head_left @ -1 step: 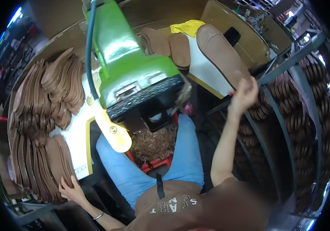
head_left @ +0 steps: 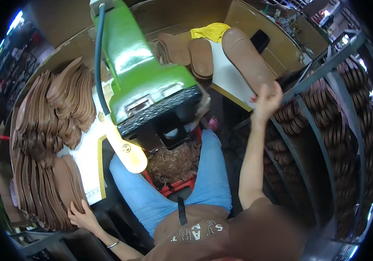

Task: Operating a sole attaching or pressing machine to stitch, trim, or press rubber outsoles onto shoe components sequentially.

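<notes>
right hand [head_left: 266, 102] on it, pinching near end of long brown sole [head_left: 245, 56], over white tabletop [head_left: 224, 66], right of green machine [head_left: 140, 65]! left hand [head_left: 84, 217] at stacked soles [head_left: 66, 179], fingers spread; gripping one, cannot tell.

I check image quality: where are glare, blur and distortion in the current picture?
Head view: glare on the green machine and glowing lamp; metal rack bars bowed near the rim; brown shirt smeared at lower right; left hand fairly clear.
</notes>
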### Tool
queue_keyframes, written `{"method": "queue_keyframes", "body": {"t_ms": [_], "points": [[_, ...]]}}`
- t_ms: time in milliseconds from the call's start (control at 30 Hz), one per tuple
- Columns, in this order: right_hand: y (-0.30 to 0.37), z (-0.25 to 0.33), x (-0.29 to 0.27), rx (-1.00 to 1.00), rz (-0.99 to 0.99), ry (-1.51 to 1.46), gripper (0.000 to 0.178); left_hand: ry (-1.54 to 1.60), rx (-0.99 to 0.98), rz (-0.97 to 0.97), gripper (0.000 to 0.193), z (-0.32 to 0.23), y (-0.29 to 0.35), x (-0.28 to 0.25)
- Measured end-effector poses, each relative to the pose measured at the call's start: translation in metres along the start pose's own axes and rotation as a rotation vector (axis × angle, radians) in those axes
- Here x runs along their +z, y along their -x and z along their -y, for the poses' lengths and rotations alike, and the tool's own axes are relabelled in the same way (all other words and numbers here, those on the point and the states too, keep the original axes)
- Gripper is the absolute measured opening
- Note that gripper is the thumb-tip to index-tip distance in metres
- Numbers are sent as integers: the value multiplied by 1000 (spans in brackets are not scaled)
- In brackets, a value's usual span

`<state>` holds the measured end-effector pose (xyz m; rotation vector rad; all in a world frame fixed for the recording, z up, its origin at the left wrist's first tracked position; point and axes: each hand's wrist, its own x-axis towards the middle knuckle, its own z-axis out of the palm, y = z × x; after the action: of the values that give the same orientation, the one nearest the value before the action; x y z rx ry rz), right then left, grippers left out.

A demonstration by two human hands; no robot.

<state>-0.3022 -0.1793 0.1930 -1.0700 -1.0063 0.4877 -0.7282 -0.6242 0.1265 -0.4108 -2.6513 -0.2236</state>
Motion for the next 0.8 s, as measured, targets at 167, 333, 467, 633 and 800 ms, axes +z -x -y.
{"method": "queue_keyframes", "body": {"t_ms": [167, 333, 467, 633, 800], "points": [[5, -115, 45, 369, 179, 25, 55, 65, -6, -105, 45, -9, -4, 4], [27, -108, 48, 554, 88, -339, 49, 278, -161, 75, 54, -13, -6, -11], [29, -68, 65, 413, 60, -473, 48, 638, -178, -151, 49, -8, -8, -6], [19, -40, 108, 349, 142, -376, 50, 917, 61, -295, 61, -49, -10, -61], [50, -32, 105, 251, 475, 184, 60, 1479, 208, 88, 89, -99, 8, -98]]}}
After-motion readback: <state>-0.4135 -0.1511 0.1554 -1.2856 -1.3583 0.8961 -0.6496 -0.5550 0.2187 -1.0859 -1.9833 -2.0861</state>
